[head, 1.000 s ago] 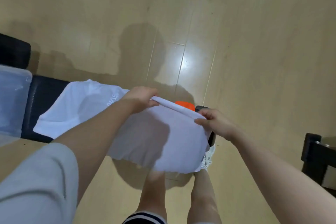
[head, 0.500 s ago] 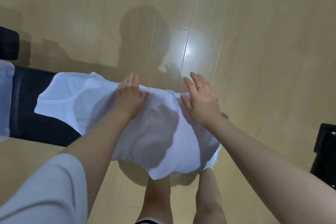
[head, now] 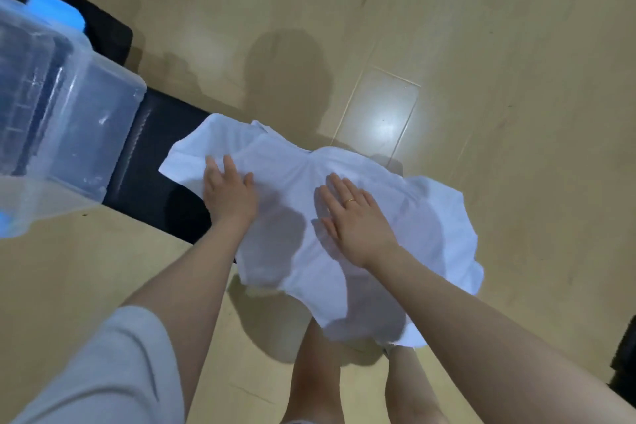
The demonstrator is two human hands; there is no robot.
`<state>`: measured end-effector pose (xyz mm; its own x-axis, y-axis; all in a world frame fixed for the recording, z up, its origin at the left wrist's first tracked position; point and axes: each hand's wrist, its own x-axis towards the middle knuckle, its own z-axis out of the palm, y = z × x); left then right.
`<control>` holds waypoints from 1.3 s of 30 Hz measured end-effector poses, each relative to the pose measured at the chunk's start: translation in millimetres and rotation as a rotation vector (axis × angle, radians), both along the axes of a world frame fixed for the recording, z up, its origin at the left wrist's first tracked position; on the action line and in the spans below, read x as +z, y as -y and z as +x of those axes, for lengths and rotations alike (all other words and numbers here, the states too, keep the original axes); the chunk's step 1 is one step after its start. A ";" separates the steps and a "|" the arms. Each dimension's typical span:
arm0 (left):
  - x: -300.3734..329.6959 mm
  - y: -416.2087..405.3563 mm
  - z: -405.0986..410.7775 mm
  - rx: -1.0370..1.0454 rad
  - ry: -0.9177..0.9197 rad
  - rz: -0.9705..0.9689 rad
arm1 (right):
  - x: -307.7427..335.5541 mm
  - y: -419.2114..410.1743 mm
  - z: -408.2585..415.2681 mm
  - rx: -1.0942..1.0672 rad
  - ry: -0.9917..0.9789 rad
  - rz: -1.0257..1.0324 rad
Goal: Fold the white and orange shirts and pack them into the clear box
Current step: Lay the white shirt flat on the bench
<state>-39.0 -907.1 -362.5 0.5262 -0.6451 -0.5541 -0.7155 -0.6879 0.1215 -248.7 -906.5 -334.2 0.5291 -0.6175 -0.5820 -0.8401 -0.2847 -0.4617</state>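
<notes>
Left hand [head: 230,195], fingers straight and slightly spread, laid palm-down on the left part of a soft white cotton shirt [head: 426,217]; grip flat and wide, nothing pinched or enclosed. Right hand [head: 354,217], likewise flat with fingers extended and a thin gold ring [head: 350,200] on one finger, pressed on the middle of the same garment; grip wide, holding nothing. Hands near each other, apart, both touching fabric only.

White shirt spread over a long black padded table [head: 155,189], left edge just beside the hand, right and near portions draped past the edge and hanging above bare legs [head: 316,372]. Cloth rumpled, with creases radiating from a point between the two hands. Orange shirt not distinguishable in this view.

Large clear plastic storage box [head: 79,134] standing on the left end of the same black table, well apart from the hands, near the shirt's left edge but not touching it; interior seen only through the translucent wall, contents not discernible. Bright blue piece [head: 51,9] behind the box, identity unclear.

Pale light-brown wooden plank floor [head: 481,45] all around, with a bright ceiling-light reflection and the person's shadow beyond the shirt. Light grey sleeve [head: 103,372] at lower left. Dark furniture edge [head: 624,354] at far right.
</notes>
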 end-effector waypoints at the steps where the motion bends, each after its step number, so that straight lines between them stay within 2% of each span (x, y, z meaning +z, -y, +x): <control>1: 0.6 -3.1 10.5 0.113 -0.002 -0.035 | -1.4 5.6 14.1 0.025 0.005 0.005; 4: -0.5 -1.9 35.8 0.587 -0.061 -0.183 | -8.0 22.1 55.4 0.061 0.029 -0.012; 6: -3.0 9.1 48.8 0.823 -0.068 -0.189 | -14.9 30.7 75.4 0.095 0.025 -0.026; 9: -9.4 21.3 69.8 0.992 -0.066 -0.186 | -22.8 39.1 96.2 0.173 0.032 -0.032; 12: -13.1 18.1 82.0 1.131 -0.176 -0.292 | -27.5 45.3 111.1 0.168 0.088 -0.013; 15: -0.7 -0.4 85.8 1.172 -0.498 -0.581 | -25.6 51.5 127.3 0.097 0.154 -0.045; 17: 15.6 -16.6 91.1 1.212 -0.709 -0.700 | -20.9 55.9 141.3 0.065 0.221 -0.112; 20: 31.2 -41.7 105.2 1.332 -0.820 -0.831 | -14.2 58.1 169.0 0.138 0.327 -0.198; 24: 39.7 -83.2 127.0 1.435 -0.718 -0.951 | -8.4 51.7 207.4 0.300 0.374 -0.216; 26: 31.3 -105.2 137.0 1.505 -0.618 -0.930 | -16.0 47.0 214.8 0.304 0.332 -0.255; 29: 8.1 -119.7 143.6 1.620 -0.572 -0.858 | -32.3 53.3 210.4 0.113 0.237 -0.304; 33: -14.9 -114.0 136.7 1.649 -0.599 -0.853 | -42.2 91.9 208.1 -0.209 0.049 -0.027; 39: -42.9 -118.6 145.5 1.769 -0.346 -0.947 | -59.9 136.8 240.1 -0.405 -0.066 0.191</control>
<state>106.5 -788.6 -405.4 0.7438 0.2620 -0.6148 0.6569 -0.1170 0.7449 -8.6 -1043.3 -394.1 0.2249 -0.6455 -0.7299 -0.8957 0.1581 -0.4157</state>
